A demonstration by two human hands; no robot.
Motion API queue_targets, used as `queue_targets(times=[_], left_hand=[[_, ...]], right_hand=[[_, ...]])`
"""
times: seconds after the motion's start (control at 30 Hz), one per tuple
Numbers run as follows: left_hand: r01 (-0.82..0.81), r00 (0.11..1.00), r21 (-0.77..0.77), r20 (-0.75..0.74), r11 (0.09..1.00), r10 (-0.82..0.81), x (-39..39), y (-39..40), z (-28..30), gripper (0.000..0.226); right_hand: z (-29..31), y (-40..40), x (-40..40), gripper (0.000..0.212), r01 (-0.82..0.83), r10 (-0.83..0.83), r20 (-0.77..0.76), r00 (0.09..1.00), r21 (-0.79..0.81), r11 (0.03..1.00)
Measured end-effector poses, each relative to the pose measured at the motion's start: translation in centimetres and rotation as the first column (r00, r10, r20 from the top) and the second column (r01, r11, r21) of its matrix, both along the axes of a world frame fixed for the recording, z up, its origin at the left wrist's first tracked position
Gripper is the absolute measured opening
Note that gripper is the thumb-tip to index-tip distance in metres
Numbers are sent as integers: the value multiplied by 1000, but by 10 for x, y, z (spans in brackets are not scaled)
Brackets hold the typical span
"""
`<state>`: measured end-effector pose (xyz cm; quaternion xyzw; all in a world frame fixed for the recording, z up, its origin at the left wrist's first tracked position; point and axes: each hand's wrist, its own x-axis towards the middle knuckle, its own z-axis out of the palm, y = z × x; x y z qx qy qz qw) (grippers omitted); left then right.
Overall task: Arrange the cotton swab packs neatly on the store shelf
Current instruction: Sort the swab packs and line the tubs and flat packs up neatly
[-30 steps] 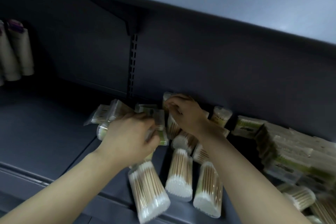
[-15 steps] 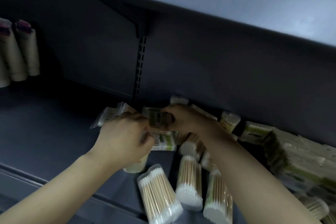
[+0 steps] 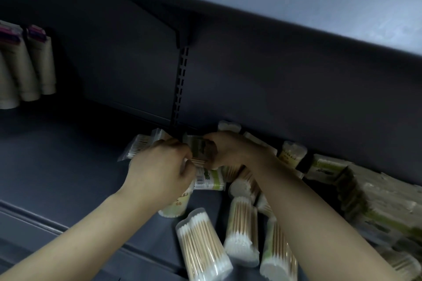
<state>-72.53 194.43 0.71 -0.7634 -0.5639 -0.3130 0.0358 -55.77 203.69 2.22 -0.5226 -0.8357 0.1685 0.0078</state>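
Several clear cotton swab packs lie scattered on the dark grey shelf point(image 3: 57, 166). Both hands meet over one small pack point(image 3: 199, 149) near the back panel. My left hand point(image 3: 157, 173) pinches its near left side and my right hand point(image 3: 230, 151) grips its right end. Under the hands lies a pack with a green label and barcode point(image 3: 210, 179). Three long packs point(image 3: 202, 244) point(image 3: 242, 230) point(image 3: 277, 258) lie side by side toward the front edge. Another pack point(image 3: 137, 147) pokes out to the left of my left hand.
A heap of green-labelled packs point(image 3: 370, 201) fills the shelf's right side. Beige tubes with purple caps point(image 3: 27, 64) stand at the far left. A slotted upright point(image 3: 180, 89) runs down the back panel. The upper shelf point(image 3: 296, 7) overhangs closely.
My right hand came off the packs at the back and moved left to meet my left hand. Both hands now hold the same small pack. The camera drifted left.
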Motion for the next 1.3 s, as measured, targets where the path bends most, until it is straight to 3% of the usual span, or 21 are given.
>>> queue_targets(times=[0.1,0.27,0.43,0.7,0.83,0.93,1.0,1.17,1.3], left_hand=[[-26,1000,28,-15,999,26,1,-1,2,12],[-51,999,36,-14,998,51,3,-1,4,15],[-58,998,36,-14,998,58,13,-6,8,36],[-42,999,86,4,995,42,35,-12,11,25],[8,998,138,61,990,-16,58,-12,10,33],[76,996,161,39,984,-83,77,-12,6,52],[117,991,202,36,972,-127,91,-16,9,48],[76,997,37,-21,996,-75,124,-18,9,26],[82,996,-33,-32,996,-83,146,-20,9,28]], right_hand=[[1,-3,2,39,4,1,-79,997,56,998],[17,-13,5,58,-8,41,-135,990,242,970],[38,-34,18,78,12,16,-70,997,380,925],[52,-74,58,85,99,-62,-99,993,435,895],[46,-93,81,85,120,-103,-62,993,442,889],[40,-108,98,83,166,-166,-35,986,401,901],[36,-118,108,84,202,-194,-59,979,361,910],[26,-136,131,87,261,-232,-129,964,303,917],[20,-148,147,87,297,-262,-150,953,318,900]])
